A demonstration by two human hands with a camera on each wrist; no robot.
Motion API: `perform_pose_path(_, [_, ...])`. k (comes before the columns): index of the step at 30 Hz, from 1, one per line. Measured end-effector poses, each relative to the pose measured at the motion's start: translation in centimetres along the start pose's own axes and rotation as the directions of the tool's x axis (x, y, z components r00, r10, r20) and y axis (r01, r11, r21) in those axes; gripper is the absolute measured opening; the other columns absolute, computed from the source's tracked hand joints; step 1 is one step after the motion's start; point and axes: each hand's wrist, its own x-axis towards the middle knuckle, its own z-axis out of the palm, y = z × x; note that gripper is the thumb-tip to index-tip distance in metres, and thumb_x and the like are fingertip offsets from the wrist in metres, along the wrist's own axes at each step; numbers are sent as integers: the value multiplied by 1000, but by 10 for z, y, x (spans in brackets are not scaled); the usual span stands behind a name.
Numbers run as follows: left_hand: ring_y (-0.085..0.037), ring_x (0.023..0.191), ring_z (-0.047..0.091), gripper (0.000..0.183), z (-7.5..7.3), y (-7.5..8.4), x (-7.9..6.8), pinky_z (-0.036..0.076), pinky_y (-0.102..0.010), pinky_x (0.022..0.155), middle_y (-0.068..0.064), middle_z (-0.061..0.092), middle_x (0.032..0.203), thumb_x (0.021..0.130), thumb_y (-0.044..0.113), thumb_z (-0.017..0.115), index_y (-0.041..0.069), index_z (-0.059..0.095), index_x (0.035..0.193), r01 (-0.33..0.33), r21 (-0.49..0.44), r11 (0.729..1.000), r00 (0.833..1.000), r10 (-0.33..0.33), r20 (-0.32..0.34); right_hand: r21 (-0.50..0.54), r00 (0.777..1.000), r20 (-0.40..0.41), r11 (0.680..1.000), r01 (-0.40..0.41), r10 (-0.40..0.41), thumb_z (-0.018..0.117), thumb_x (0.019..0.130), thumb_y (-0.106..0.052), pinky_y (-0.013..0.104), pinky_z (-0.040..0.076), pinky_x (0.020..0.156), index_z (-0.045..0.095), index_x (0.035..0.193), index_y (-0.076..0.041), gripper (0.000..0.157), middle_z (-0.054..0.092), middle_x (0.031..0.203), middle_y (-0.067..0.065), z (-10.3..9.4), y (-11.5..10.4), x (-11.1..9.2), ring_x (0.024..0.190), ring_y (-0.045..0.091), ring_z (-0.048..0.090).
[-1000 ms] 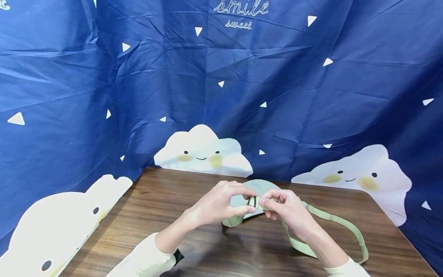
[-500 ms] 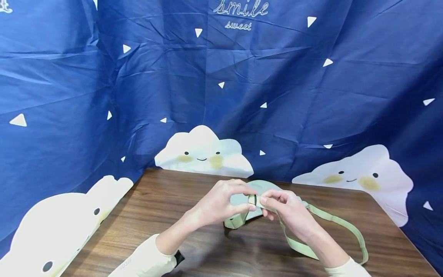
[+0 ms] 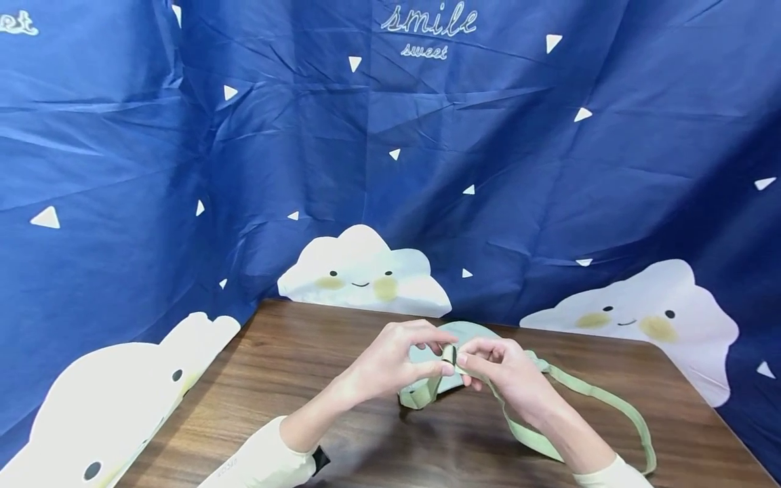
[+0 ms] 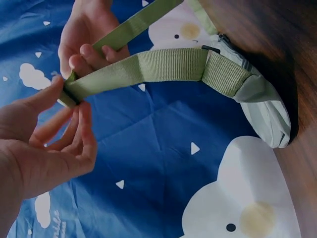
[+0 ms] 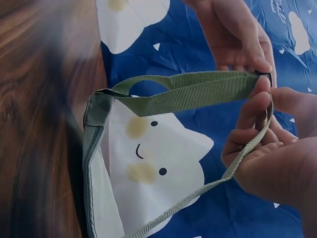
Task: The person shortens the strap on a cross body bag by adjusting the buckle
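A pale blue-green zipped bag point(image 3: 462, 331) with a light green webbing strap point(image 4: 171, 65) sits on the table. My left hand point(image 3: 399, 356) pinches the strap at a dark slider buckle point(image 4: 70, 95) between thumb and fingers, raised in front of the bag. Close to the slider's right side, my right hand point(image 3: 506, 373) pinches the strap with thumb and index finger. In the right wrist view, two layers of webbing point(image 5: 208, 91) run from the bag to the slider, and a thinner-looking length point(image 5: 198, 191) runs down from my right fingers. The fingers partly hide the slider.
The brown wood-grain table point(image 3: 293, 339) bears the bag. A slack loop of strap point(image 3: 616, 403) lies to the right, past my right wrist. Behind and to the left hangs a blue curtain point(image 3: 415, 224) with white clouds and triangles.
The strap at the slider has turned slightly, and my right fingertips sit nearer to it. Both hands keep their pinch. The head view has shifted a little.
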Motion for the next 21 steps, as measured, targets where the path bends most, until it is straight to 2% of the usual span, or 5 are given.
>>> perform_pose_path(5, [-5,89,68,30,1,-5,0,53,-25,83,14,70,93,85,23,86,17,74,111,124,-92,988,992,-126,-22,48,1000,-25,999,8,-7,64,100,-11,26,46,63,64,103,10,21,61,74,8,0,2,3,67,15,54])
perform_pose_path(9, [-4,88,67,27,6,-9,-5,54,-28,83,15,69,90,83,24,87,20,72,105,178,-127,976,984,-179,2,80,1000,23,997,20,-22,61,102,-8,26,46,63,64,106,10,20,62,75,5,2,9,1,67,13,54])
perform_pose_path(12, [-3,88,66,27,9,-12,-7,54,-29,84,15,68,90,84,25,87,20,71,105,168,-129,977,986,-168,10,60,999,35,998,15,-17,60,102,-9,28,46,63,65,106,9,19,62,75,6,3,12,0,65,13,54])
perform_pose_path(18, [-7,89,67,29,5,-14,-3,54,-29,85,12,69,91,83,21,87,16,71,107,125,-137,983,990,-133,-52,24,999,1,998,-50,50,63,102,-17,27,46,63,65,104,8,25,62,75,10,-5,9,6,65,16,55])
perform_pose_path(21, [-9,91,67,31,4,-16,0,53,-30,87,11,70,93,83,20,87,14,71,109,113,-127,985,991,-122,-62,30,999,14,998,-51,51,63,102,-16,27,45,64,65,104,7,24,62,75,10,-8,8,9,65,17,54])
